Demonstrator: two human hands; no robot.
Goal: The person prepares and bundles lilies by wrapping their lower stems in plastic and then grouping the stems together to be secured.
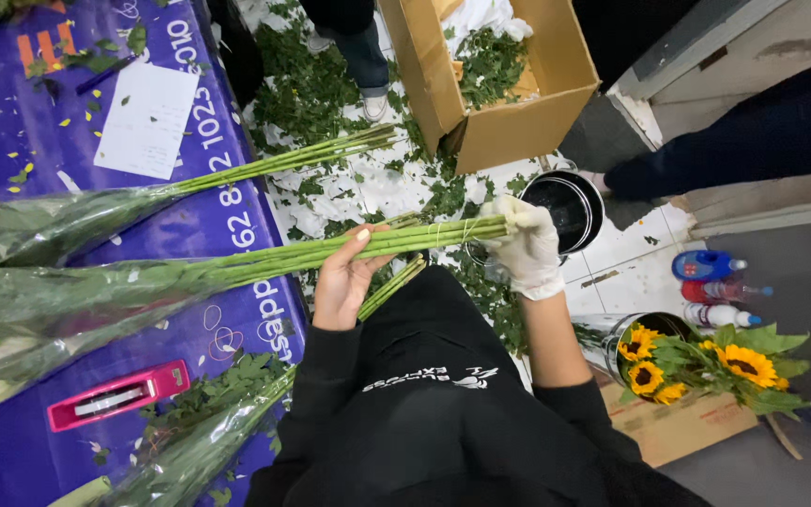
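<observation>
A purple table (11, 441) adjoins a tiled floor (631, 272) littered with leaves. The bare left hand (344, 277) cups the bundle of green stems (330, 249) from below; the gloved right hand (527, 249) clamps around the cut ends at the binding.

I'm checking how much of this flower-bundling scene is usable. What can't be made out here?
Head view only:
- Flower heads of the held stem bundle: cut off by the left edge, inside a plastic sleeve.
- Right hand: glove hides the skin.
- Black bucket: its contents too dark to tell.
- Left hand: palm hidden.
</observation>
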